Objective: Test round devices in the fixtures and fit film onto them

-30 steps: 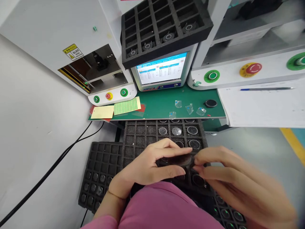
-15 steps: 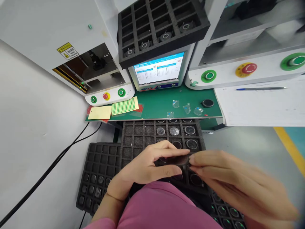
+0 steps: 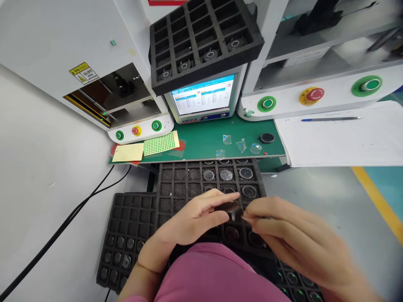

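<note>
My left hand (image 3: 195, 218) is closed, thumb and fingers pinching a dark, round, glossy watch part (image 3: 231, 206) by its edges. My right hand (image 3: 289, 228) sits just right of it with thumb and fingertips pressed together; whatever lies between them is too small to make out. Beneath both hands is a black foam tray (image 3: 163, 188) with square compartments. Round dark watch parts, such as one at the right side (image 3: 246, 173), fill its right columns. Some compartments are hidden by my hands.
On the green bench (image 3: 201, 144) lie bits of clear film (image 3: 241, 145), a black round part (image 3: 267, 137) and a green-dot sticker sheet (image 3: 161, 143). Behind are a screen (image 3: 204, 98), a raised foam tray (image 3: 208, 58) and machines with buttons. Another tray (image 3: 126, 209) stands lower left.
My right fingertips have drawn slightly away from the watch part, leaving a small gap. The part is tilted a little differently in my left hand. The whole view has shifted slightly.
</note>
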### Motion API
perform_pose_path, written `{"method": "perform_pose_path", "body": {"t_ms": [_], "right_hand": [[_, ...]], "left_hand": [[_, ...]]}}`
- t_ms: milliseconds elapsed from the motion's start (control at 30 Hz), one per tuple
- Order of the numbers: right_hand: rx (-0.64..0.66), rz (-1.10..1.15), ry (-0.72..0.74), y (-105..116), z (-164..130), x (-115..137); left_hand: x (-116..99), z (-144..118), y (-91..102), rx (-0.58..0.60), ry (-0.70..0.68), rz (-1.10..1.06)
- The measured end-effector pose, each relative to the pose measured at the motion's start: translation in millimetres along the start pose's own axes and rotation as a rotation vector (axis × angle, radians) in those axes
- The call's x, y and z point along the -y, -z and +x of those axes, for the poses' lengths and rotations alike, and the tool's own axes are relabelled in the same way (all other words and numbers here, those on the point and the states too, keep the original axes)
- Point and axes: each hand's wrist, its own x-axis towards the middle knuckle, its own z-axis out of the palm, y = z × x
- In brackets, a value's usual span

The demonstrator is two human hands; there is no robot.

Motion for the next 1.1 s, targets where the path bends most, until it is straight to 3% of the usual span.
{"method": "perform_pose_path", "body": {"t_ms": [100,167,300,367,500,667,767,867,1033,1100], "right_hand": [[-0.072,-0.102,0.036,-13.8,-7.9,4.4],[-0.105,-0.103,0.046,-25.3,-16.8,1.4],[-0.111,-0.19,-0.021,-53.6,-37.0,-44.2],[-0.121,-0.285,-0.093,-70.5,-42.7,-83.8],[0.004,-0.404,-0.114,-103.3,-40.0,-151.0],[0.11,-0.461,-0.081,-127.9,-28.7,-180.0],[0.095,-0.458,-0.071,-128.0,-23.9,-183.0],[-0.034,-0.444,-0.089,-119.2,-17.5,-171.6],[-0.427,-0.369,-0.151,-96.5,-1.1,-107.6],[-0.521,-0.313,-0.133,-87.0,2.8,-76.4]], "left_hand": [[3.9,-0.3,-5.9,-0.079,0.036,-0.02],[11.4,1.4,-7.0,-0.195,0.056,-0.146],[29.3,6.6,2.9,-0.517,-0.045,-0.473],[34.7,6.5,10.0,-0.538,-0.069,-0.614],[39.9,-1.1,18.1,-0.463,-0.009,-0.787],[49.0,-12.6,21.0,-0.541,-0.012,-0.821],[51.4,-15.2,21.1,-0.593,0.021,-0.754],[48.9,-15.4,19.4,-0.657,0.044,-0.625],[41.3,-11.8,13.0,-0.65,0.017,-0.624],[39.5,-9.1,9.3,-0.608,0.008,-0.647]]}}
